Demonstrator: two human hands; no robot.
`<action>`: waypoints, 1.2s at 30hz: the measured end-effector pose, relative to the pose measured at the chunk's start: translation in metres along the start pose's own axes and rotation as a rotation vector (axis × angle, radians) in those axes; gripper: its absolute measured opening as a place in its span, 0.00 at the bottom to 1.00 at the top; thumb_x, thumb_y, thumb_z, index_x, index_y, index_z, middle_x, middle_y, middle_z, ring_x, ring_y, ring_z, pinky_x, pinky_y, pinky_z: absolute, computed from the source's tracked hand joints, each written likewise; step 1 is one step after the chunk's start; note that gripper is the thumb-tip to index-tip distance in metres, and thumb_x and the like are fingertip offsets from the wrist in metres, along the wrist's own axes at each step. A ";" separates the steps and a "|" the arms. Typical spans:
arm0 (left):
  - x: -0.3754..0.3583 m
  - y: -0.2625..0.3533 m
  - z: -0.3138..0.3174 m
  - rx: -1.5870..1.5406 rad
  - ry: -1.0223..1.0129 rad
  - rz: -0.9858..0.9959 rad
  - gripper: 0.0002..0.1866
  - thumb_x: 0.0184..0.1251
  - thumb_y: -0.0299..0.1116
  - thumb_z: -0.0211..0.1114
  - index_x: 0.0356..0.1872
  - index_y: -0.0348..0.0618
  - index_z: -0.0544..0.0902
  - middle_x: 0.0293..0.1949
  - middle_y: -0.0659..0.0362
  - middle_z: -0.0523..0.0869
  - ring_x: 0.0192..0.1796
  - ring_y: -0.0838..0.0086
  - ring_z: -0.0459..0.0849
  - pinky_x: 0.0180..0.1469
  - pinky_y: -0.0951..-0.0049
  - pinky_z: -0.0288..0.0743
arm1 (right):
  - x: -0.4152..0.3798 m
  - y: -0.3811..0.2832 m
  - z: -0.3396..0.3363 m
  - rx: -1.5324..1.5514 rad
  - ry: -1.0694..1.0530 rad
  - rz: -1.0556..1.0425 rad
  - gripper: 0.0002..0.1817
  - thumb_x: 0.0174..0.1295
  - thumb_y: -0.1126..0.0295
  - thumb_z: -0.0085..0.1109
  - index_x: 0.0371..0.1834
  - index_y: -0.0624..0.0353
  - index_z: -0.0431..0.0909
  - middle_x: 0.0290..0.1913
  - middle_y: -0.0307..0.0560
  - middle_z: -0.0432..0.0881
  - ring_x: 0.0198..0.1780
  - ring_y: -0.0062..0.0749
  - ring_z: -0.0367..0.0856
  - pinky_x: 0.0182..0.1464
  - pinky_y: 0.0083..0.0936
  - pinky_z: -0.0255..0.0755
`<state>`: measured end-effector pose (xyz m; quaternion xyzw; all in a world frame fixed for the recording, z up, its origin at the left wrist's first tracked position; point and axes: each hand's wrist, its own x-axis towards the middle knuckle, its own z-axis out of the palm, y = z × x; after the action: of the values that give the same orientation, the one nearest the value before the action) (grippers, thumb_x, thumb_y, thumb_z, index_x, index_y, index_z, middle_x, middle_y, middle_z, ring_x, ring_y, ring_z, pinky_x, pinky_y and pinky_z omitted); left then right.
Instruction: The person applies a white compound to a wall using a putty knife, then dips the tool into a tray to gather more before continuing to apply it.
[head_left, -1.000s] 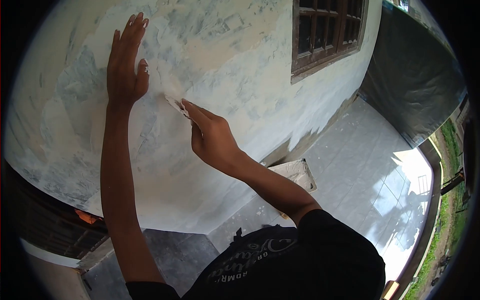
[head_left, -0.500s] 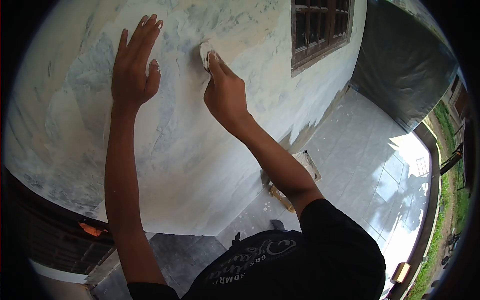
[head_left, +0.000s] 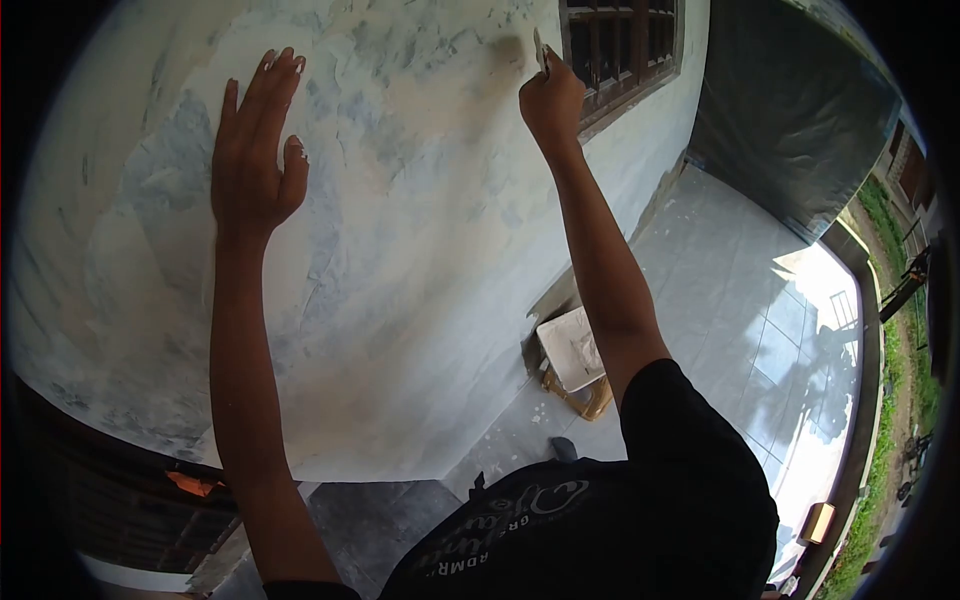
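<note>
A scraper [head_left: 540,48] is pointing up beside the window [head_left: 630,45]

On the black shirt [head_left: 650,520] we are reading pale capitals [head_left: 516,522], GR among them; the script [head_left: 555,495] we cannot make out. Behind the right arm [head_left: 610,260], partly covered, a white tray [head_left: 565,350] is sitting with a tan stand [head_left: 592,402] just beneath. Past the window, a dark sheet [head_left: 790,110] is hanging beyond the tiled floor [head_left: 690,270]. We are seeing the right hand [head_left: 553,100] clenching the scraper, which is showing nearly edge-on, its long axis running almost upright in view and leaning slightly left at the top. Whether it is touching the wall [head_left: 400,250], we cannot tell. The left hand [head_left: 256,150] is lying outstretched against the wall, fingers pointing up.
</note>
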<state>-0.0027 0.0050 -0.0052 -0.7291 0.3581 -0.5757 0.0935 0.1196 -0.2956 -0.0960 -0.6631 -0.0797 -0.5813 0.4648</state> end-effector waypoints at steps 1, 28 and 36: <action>-0.001 0.000 0.000 0.002 0.000 0.003 0.36 0.53 0.28 0.48 0.71 0.42 0.71 0.72 0.55 0.73 0.76 0.62 0.67 0.78 0.47 0.51 | 0.003 0.007 0.009 -0.039 -0.029 -0.004 0.23 0.57 0.83 0.48 0.57 0.67 0.80 0.35 0.67 0.84 0.35 0.59 0.85 0.39 0.39 0.78; -0.002 0.000 0.000 0.063 -0.069 0.003 0.30 0.69 0.34 0.41 0.73 0.44 0.68 0.73 0.55 0.72 0.77 0.60 0.64 0.78 0.47 0.50 | -0.123 -0.036 0.011 0.025 -0.261 -0.183 0.26 0.60 0.88 0.49 0.65 0.73 0.69 0.58 0.70 0.79 0.60 0.64 0.78 0.60 0.42 0.78; -0.003 -0.002 0.002 0.032 -0.042 0.024 0.35 0.57 0.31 0.46 0.72 0.44 0.71 0.72 0.55 0.73 0.76 0.60 0.67 0.78 0.48 0.52 | -0.152 -0.051 -0.052 0.417 -0.440 0.055 0.21 0.64 0.85 0.53 0.61 0.66 0.78 0.41 0.59 0.87 0.35 0.32 0.86 0.42 0.24 0.78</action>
<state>-0.0004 0.0077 -0.0066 -0.7353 0.3553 -0.5647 0.1194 0.0030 -0.2385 -0.2032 -0.6652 -0.2783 -0.3820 0.5781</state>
